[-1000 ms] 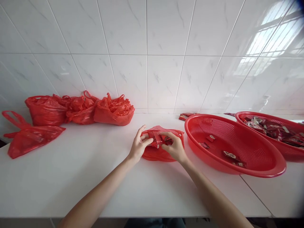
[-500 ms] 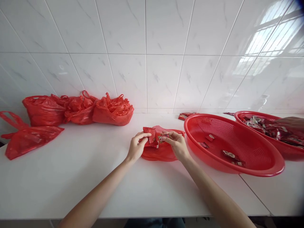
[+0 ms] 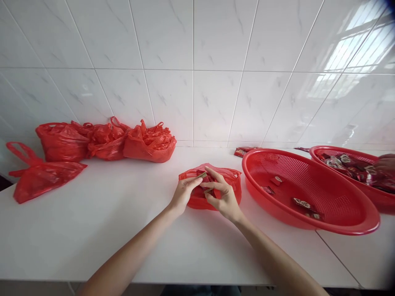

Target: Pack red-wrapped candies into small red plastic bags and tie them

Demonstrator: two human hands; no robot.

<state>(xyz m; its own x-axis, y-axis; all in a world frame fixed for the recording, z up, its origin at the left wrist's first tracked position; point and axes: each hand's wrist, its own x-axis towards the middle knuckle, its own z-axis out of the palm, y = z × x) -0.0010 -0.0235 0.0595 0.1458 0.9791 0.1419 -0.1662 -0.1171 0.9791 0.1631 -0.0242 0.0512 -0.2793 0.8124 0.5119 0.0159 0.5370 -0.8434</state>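
Note:
Over an open red plastic bag (image 3: 233,183) on the white table, my two hands meet around small red snack packets (image 3: 209,179). My left hand (image 3: 182,194) is closed, thumb on top, pinching a packet whose greenish edge shows. My right hand (image 3: 224,196) has its fingers bent around the packets from the other side, index finger raised and thumb below. A small packet seems to sit between its thumb and middle finger; the fingers partly hide it. The bag lies spread beneath both hands, its mouth facing up.
A red perforated basket (image 3: 265,211) at right holds several small packets. Behind it, another person's hand (image 3: 386,163) reaches into a fuller red basket (image 3: 368,190). Filled red bags (image 3: 149,144) line the tiled wall at left; a tied bag (image 3: 46,181) lies nearer. Packets (image 3: 242,151) lie by the wall.
My hands have come together over the bag, and the packets have turned edge-on between them. The bag's mouth shows wider. The view has shifted slightly left.

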